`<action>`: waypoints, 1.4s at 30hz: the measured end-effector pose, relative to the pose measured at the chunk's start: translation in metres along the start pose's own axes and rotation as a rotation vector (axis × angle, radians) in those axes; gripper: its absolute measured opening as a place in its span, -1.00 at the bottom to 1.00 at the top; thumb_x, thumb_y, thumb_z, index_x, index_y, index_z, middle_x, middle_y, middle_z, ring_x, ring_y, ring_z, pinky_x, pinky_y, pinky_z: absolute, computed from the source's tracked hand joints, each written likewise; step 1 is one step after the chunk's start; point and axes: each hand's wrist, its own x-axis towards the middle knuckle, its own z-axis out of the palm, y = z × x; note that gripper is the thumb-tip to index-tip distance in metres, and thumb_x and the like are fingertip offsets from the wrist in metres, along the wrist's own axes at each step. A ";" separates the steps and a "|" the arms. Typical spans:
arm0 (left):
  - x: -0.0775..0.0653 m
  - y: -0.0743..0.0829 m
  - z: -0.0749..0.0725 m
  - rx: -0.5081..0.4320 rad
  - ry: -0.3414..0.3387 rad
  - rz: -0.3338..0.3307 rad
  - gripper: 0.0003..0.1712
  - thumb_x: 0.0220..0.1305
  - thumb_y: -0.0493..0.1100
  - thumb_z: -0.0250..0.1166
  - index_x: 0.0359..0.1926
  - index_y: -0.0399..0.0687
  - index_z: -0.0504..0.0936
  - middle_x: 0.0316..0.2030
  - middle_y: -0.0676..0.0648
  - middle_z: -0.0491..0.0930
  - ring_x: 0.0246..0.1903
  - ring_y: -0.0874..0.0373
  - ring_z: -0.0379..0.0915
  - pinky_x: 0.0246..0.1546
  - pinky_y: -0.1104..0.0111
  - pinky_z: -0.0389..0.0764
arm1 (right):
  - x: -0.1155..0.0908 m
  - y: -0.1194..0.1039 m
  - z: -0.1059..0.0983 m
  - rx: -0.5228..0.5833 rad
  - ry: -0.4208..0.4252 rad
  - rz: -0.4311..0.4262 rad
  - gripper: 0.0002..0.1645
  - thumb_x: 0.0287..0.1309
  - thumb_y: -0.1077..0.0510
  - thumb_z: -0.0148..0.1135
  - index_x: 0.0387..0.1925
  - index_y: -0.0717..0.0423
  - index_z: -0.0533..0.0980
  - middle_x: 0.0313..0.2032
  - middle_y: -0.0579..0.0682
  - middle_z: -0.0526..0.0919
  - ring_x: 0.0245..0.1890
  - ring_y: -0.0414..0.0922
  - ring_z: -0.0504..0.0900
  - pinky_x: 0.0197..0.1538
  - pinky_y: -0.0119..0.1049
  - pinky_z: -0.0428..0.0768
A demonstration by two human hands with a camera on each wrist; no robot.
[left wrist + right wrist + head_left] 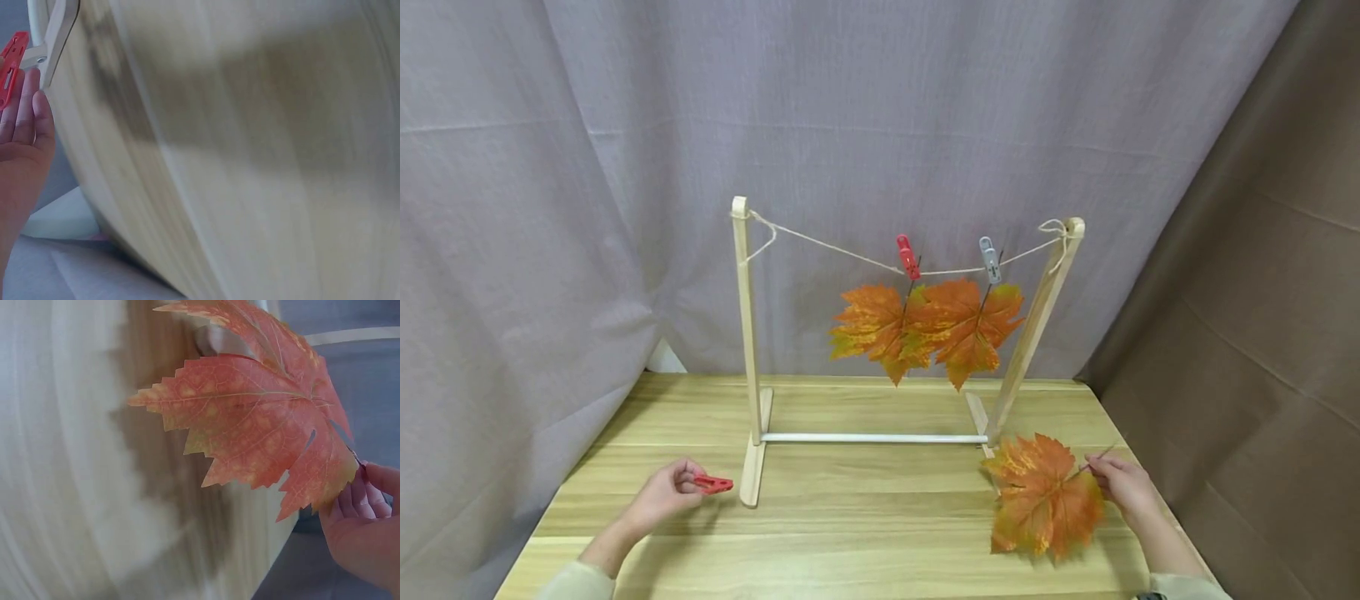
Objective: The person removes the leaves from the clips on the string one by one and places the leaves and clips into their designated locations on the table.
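My left hand [664, 497] pinches a red clothespin [713, 484] above the table's left side; the same clothespin [12, 65] shows at the left edge of the left wrist view. On the right, my right hand [1123, 486] holds an orange leaf [1047, 500] by its thin stem, and the leaf [250, 419] spreads wide in the right wrist view. Two more orange leaves hang side by side from a string [827, 243]. A red clothespin [908, 257] clips the left leaf [880, 327], and a grey clothespin [990, 260] the right leaf [973, 333].
The string is tied between two wooden posts, a left post [747, 325] and a right post [1037, 325]. A white rod [872, 437] joins them low down. The wooden table [850, 533] is backed by grey curtains [865, 125], with a brown curtain [1247, 292] at right.
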 end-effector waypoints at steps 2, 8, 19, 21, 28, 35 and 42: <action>-0.001 -0.002 0.002 0.000 -0.005 -0.016 -0.68 0.01 -0.45 0.23 -0.19 -0.55 0.37 -0.31 -0.24 0.58 -0.40 0.34 0.52 -0.35 0.54 0.58 | 0.001 0.005 0.001 0.006 0.002 0.012 -0.71 0.36 0.17 -0.10 -0.38 -0.12 0.53 -0.51 -0.41 0.60 -0.41 -0.48 0.56 -0.29 -0.51 0.55; -0.004 -0.011 0.006 0.028 0.006 -0.070 -0.69 0.02 -0.40 0.27 -0.21 -0.49 0.40 -0.33 -0.22 0.61 -0.38 0.23 0.55 -0.38 0.50 0.58 | 0.002 0.017 0.005 -0.048 0.022 0.081 -0.74 0.34 0.12 -0.04 -0.36 -0.07 0.58 -0.52 -0.44 0.57 -0.45 -0.48 0.44 -0.32 -0.52 0.49; -0.004 -0.028 0.011 0.008 -0.023 -0.053 -0.69 -0.03 -0.45 0.24 -0.23 -0.51 0.39 -0.36 -0.21 0.58 -0.42 0.32 0.50 -0.38 0.52 0.58 | 0.002 0.045 0.021 -0.101 0.065 0.090 -0.56 0.32 0.20 -0.05 -0.09 0.61 0.45 -0.53 -0.26 0.64 -0.50 -0.40 0.54 -0.36 -0.49 0.57; -0.004 -0.030 0.012 0.016 -0.031 -0.054 -0.70 -0.04 -0.45 0.23 -0.23 -0.51 0.39 -0.38 -0.19 0.57 -0.45 0.35 0.46 -0.43 0.52 0.56 | 0.001 0.049 0.024 -0.102 0.074 0.092 -0.56 0.31 0.22 -0.05 -0.08 0.63 0.42 -0.53 -0.21 0.65 -0.52 -0.38 0.55 -0.37 -0.49 0.57; -0.008 -0.032 0.016 0.093 0.042 -0.070 -0.70 -0.04 -0.43 0.29 -0.24 -0.45 0.44 -0.40 -0.20 0.59 -0.48 0.37 0.44 -0.48 0.52 0.53 | -0.001 0.058 0.026 -0.152 0.084 0.107 -0.47 0.27 0.25 -0.08 0.06 0.70 0.27 -0.29 0.32 0.68 -0.47 -0.35 0.58 -0.29 -0.41 0.64; -0.004 -0.028 0.017 0.206 0.167 -0.170 -0.65 -0.04 -0.38 0.36 -0.17 -0.39 0.51 -0.44 -0.08 0.50 -0.49 0.30 0.30 -0.53 0.53 0.41 | 0.000 0.055 0.025 -0.088 0.103 0.120 -0.45 0.24 0.25 -0.09 0.06 0.74 0.23 -0.45 0.15 0.70 -0.51 -0.31 0.61 -0.30 -0.37 0.67; -0.001 -0.029 0.014 0.257 0.183 -0.167 -0.59 -0.10 -0.37 0.39 -0.15 -0.38 0.54 -0.30 -0.14 0.58 -0.37 0.22 0.39 -0.36 0.51 0.44 | 0.001 0.046 0.023 -0.082 0.113 0.121 -0.51 0.23 0.22 -0.04 -0.05 0.69 0.36 -0.52 -0.09 0.67 -0.53 -0.32 0.60 -0.35 -0.44 0.64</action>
